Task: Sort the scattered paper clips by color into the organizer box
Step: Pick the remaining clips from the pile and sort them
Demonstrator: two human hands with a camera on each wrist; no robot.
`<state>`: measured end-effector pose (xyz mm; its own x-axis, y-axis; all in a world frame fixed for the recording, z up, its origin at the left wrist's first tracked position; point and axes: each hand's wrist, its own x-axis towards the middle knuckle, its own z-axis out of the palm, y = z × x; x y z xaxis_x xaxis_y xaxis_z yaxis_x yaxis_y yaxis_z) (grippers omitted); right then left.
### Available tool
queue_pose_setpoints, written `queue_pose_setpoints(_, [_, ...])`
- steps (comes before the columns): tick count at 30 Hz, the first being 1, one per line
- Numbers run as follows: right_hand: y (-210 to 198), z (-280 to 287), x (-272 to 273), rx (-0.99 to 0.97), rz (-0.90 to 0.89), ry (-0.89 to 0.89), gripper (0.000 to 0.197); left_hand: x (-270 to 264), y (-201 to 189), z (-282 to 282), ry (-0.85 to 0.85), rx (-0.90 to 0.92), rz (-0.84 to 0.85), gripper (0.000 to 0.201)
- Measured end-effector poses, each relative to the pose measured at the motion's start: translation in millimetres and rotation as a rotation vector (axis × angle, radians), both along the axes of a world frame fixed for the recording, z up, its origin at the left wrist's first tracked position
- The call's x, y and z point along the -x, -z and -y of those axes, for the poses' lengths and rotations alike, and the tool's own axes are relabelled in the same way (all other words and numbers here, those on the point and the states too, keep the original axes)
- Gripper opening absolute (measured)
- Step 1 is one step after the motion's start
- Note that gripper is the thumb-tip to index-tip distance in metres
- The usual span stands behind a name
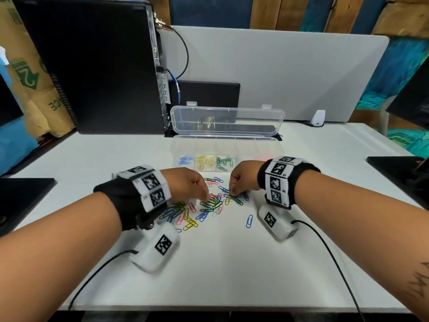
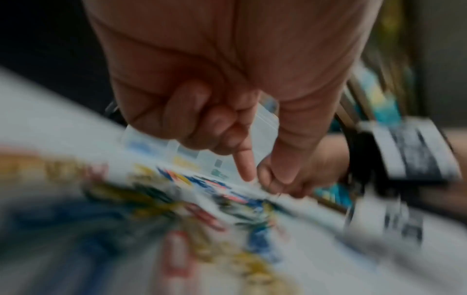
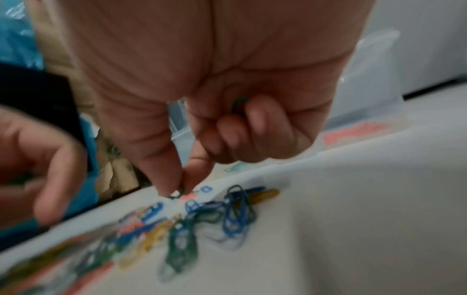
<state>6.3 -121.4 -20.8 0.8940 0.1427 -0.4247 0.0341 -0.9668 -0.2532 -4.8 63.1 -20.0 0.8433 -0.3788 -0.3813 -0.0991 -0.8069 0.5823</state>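
Many coloured paper clips (image 1: 204, 206) lie in a loose pile on the white table (image 1: 220, 263). Behind them stands the clear organizer box (image 1: 226, 137), lid up, with blue (image 1: 185, 160), yellow (image 1: 205, 161) and green clips (image 1: 224, 161) in separate compartments. My right hand (image 1: 233, 192) pinches a dark green clip (image 3: 177, 193) at the pile's right side, and its curled fingers keep another green clip (image 3: 238, 102) against the palm. My left hand (image 1: 205, 196) is over the pile's left side, index finger (image 2: 246, 167) pointing down, other fingers curled. Motion blur hides whether it holds anything.
A black computer tower (image 1: 92, 66) and a grey divider (image 1: 290, 73) close off the back. Black flat items lie at the left (image 1: 25, 191) and right (image 1: 394, 162) table edges. One blue clip (image 1: 249, 221) lies apart. Pink clips (image 3: 353, 131) sit in the box's right part.
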Motion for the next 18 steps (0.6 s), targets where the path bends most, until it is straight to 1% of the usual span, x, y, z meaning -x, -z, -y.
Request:
queue_pose_setpoints(1, [-1.8, 1.8, 0.3, -0.026, -0.013, 0.032, 0.009, 2.0, 0.1, 1.3, 0.089, -0.144, 0.132, 0.01])
queue_pose_setpoints(2, [-3.2, 3.8, 0.2, -0.059, -0.031, 0.073, 0.009, 4.6, -0.1, 2.7, 0.146, -0.247, 0.212, 0.013])
queue_pose_setpoints(5, [-2.9, 12.5, -1.7, -0.286, -0.106, 0.238, 0.019, 8.2, 0.4, 8.0, 0.223, -0.364, 0.3, 0.007])
queue_pose_setpoints(7, [-1.5, 19.8, -1.0, -0.399, -0.143, 0.319, 0.024, 7.8, 2.8, 11.6, 0.257, -0.393, 0.327, 0.004])
queue_pose_setpoints(10, [1.2, 29.6, 2.4, -0.504, -0.168, 0.392, 0.027, 7.4, 5.9, 15.1, 0.299, -0.403, 0.349, 0.006])
queue_pose_setpoints(12, [3.6, 34.5, 3.9, -0.537, -0.173, 0.417, 0.028, 6.5, 9.5, 15.8, 0.321, -0.418, 0.347, 0.015])
queue_pose_setpoints(13, [4.8, 36.5, 4.5, -0.541, -0.171, 0.423, 0.028, 5.5, 10.6, 16.2, 0.327, -0.425, 0.345, 0.015])
queue_pose_setpoints(15, [7.1, 38.8, 5.0, -0.566, -0.166, 0.432, 0.026, 3.0, 11.2, 16.6, 0.333, -0.433, 0.334, 0.009])
queue_pose_setpoints(18, [7.0, 37.5, 6.0, -0.614, -0.193, 0.439, 0.03, 0.8, 11.3, 17.0, 0.334, -0.44, 0.309, 0.008])
